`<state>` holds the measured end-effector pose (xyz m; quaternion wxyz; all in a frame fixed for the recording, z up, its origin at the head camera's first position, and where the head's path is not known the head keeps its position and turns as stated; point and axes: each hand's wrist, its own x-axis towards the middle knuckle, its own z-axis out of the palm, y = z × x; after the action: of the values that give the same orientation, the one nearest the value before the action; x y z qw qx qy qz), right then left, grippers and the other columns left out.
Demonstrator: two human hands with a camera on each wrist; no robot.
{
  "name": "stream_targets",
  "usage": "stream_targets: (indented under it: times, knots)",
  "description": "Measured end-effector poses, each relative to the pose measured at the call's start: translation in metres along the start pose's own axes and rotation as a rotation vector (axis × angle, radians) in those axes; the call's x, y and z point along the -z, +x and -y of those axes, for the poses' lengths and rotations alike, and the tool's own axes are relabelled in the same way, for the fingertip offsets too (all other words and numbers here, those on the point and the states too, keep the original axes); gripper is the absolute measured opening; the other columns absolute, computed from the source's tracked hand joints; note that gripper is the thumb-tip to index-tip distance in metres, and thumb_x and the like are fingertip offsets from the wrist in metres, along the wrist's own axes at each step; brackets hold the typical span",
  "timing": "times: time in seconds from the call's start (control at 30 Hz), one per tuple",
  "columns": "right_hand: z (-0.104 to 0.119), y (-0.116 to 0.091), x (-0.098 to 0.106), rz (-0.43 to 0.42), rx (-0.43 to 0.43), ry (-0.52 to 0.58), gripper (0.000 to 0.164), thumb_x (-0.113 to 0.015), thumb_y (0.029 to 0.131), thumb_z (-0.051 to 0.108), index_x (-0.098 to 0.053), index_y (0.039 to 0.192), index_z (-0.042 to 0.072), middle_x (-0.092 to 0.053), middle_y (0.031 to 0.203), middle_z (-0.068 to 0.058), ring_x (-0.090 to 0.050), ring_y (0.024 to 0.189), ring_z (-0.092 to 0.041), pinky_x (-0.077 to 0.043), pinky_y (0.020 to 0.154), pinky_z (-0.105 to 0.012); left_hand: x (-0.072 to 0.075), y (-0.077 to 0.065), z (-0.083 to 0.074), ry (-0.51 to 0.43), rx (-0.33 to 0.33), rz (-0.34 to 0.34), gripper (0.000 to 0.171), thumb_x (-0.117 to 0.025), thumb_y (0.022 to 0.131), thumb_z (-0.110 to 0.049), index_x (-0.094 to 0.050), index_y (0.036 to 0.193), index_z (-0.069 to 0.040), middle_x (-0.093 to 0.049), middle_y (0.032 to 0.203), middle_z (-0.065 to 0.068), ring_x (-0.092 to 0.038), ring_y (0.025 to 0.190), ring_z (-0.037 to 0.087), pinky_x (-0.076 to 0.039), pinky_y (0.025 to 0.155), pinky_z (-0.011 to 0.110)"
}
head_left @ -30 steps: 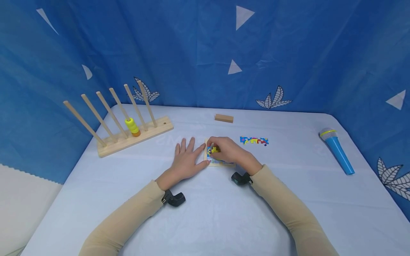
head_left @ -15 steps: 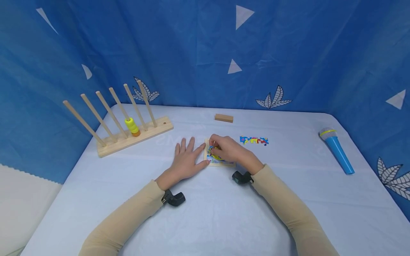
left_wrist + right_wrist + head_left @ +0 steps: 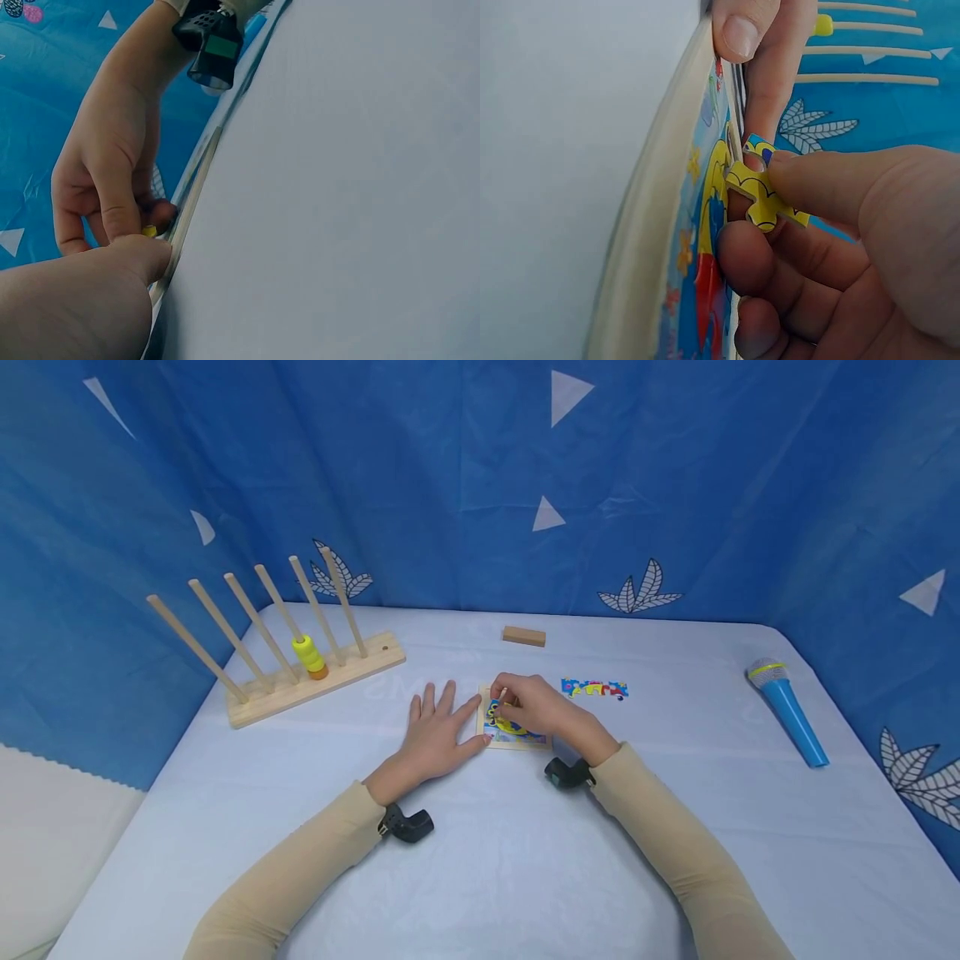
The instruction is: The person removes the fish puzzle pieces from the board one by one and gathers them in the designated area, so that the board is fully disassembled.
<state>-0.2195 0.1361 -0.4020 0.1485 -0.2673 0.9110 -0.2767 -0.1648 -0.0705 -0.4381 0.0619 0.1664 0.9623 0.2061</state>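
Note:
A jigsaw puzzle in a light wooden frame (image 3: pixel 641 195) lies on the table, showing a yellow, red and blue picture. My right hand (image 3: pixel 536 706) is over it, pinching a yellow puzzle piece (image 3: pixel 763 196) with a blue corner between thumb and fingers. In the right wrist view the piece is tilted and close to the puzzle surface; whether it touches cannot be seen. Flat on the table, my left hand (image 3: pixel 435 739) has its fingers spread. Its thumb and index finger touch the frame's left edge. The right hand hides part of the puzzle.
A joined strip of puzzle pieces (image 3: pixel 595 689) lies right of the frame. Behind is a small wooden block (image 3: pixel 524 637). A pegged wooden stand (image 3: pixel 315 685) with yellow and orange beads (image 3: pixel 309 656) is at the left, a blue toy microphone (image 3: pixel 791 714) at the right.
My right hand has shifted slightly up and to the right over the puzzle, still pinching the piece, and more of the picture shows under it. The left hand has stayed in place.

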Motion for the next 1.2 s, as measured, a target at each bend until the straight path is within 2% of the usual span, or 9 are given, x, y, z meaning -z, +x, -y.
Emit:
stream_targets:
  times: [0.1, 0.23, 0.4, 0.6, 0.9, 1.07, 1.2]
  knots:
    - [-0.001, -0.002, 0.003, -0.016, 0.0, 0.013, 0.014, -0.07, 0.097, 0.015, -0.062, 0.109, 0.013, -0.073, 0.092, -0.004, -0.059, 0.073, -0.015, -0.05, 0.067, -0.026, 0.0, 0.001, 0.0, 0.003, -0.002, 0.0, 0.072, -0.055, 0.097, -0.057, -0.041, 0.157, -0.021, -0.016, 0.169, 0.026, -0.002, 0.155, 0.056, -0.004, 0.122, 0.072]
    - [-0.002, -0.009, 0.017, -0.073, -0.006, 0.047, 0.015, -0.07, 0.096, 0.015, -0.063, 0.109, 0.012, -0.073, 0.091, -0.006, -0.061, 0.073, -0.016, -0.053, 0.07, -0.026, 0.0, 0.001, 0.0, 0.008, 0.001, 0.006, 0.073, -0.055, 0.096, -0.058, -0.04, 0.158, -0.022, -0.016, 0.169, 0.026, -0.002, 0.155, 0.056, -0.004, 0.122, 0.072]
    - [-0.015, -0.025, 0.042, -0.15, -0.098, 0.065, 0.02, -0.067, 0.096, 0.011, -0.063, 0.116, 0.009, -0.072, 0.095, -0.009, -0.061, 0.074, -0.019, -0.054, 0.069, -0.028, 0.0, 0.001, 0.001, 0.013, 0.006, 0.01, 0.074, -0.055, 0.096, -0.058, -0.039, 0.159, -0.022, -0.014, 0.17, 0.024, -0.001, 0.156, 0.055, -0.003, 0.123, 0.071]
    - [-0.038, -0.045, 0.06, -0.184, -0.192, 0.034, 0.023, -0.066, 0.097, 0.01, -0.064, 0.12, 0.007, -0.072, 0.101, -0.014, -0.063, 0.077, -0.022, -0.054, 0.07, -0.029, -0.001, 0.001, 0.002, -0.003, 0.008, 0.004, 0.074, -0.056, 0.096, -0.056, -0.038, 0.159, -0.022, -0.014, 0.17, 0.024, 0.0, 0.156, 0.054, -0.001, 0.123, 0.071]
    - [-0.066, -0.06, 0.056, -0.157, -0.23, 0.018, 0.026, -0.066, 0.096, 0.007, -0.071, 0.121, 0.007, -0.069, 0.093, -0.012, -0.06, 0.073, -0.019, -0.05, 0.066, -0.028, -0.003, 0.001, 0.003, -0.01, 0.004, 0.002, 0.074, -0.057, 0.095, -0.056, -0.038, 0.159, -0.022, -0.014, 0.17, 0.024, 0.0, 0.156, 0.054, -0.001, 0.123, 0.071]
    - [-0.071, -0.06, 0.051, -0.165, -0.209, 0.032, 0.024, -0.069, 0.093, 0.004, -0.072, 0.116, 0.006, -0.069, 0.091, -0.012, -0.059, 0.07, -0.019, -0.049, 0.063, -0.027, -0.003, 0.001, 0.002, -0.015, -0.004, -0.005, 0.075, -0.057, 0.095, -0.056, -0.038, 0.159, -0.022, -0.014, 0.17, 0.024, 0.001, 0.156, 0.054, -0.001, 0.123, 0.071]
    - [-0.071, -0.058, 0.047, -0.172, -0.211, 0.032, 0.019, -0.073, 0.091, 0.004, -0.071, 0.11, 0.004, -0.07, 0.094, -0.013, -0.058, 0.075, -0.02, -0.049, 0.065, -0.027, -0.002, 0.001, 0.002, -0.013, -0.002, -0.005, 0.075, -0.057, 0.095, -0.056, -0.038, 0.159, -0.022, -0.014, 0.17, 0.024, 0.0, 0.156, 0.054, -0.002, 0.123, 0.071]
